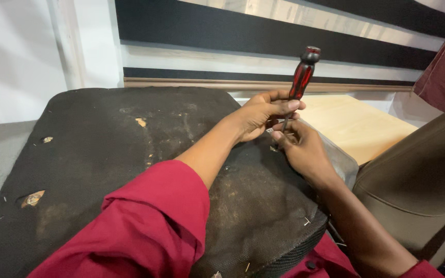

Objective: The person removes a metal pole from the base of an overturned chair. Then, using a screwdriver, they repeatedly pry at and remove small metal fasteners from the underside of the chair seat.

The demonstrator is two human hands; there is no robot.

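Red-and-black-handled screwdriver [301, 82] with thin metal shaft, standing almost upright, handle tilted slightly right, tip down on dusty black fabric-covered panel [104, 154] near its far right edge. Left hand [263, 110] wrapped around lower end of handle, fingers curled shut on it, thumb lying across the front. Right hand [302, 149] just below and touching the left, fingers bent inward and pinched around the shaft close to the tip; exact contact at the tip hidden behind the knuckles. Dark red sleeves [145, 221] on both forearms. Several small metal staples [307, 221] sticking out along the near right edge of the panel, plus a few torn spots showing pale material. Pale wooden board [356, 123] just beyond the hands, tan upholstered cushion [418, 180] at right, black-and-white striped wall [263, 36] behind.
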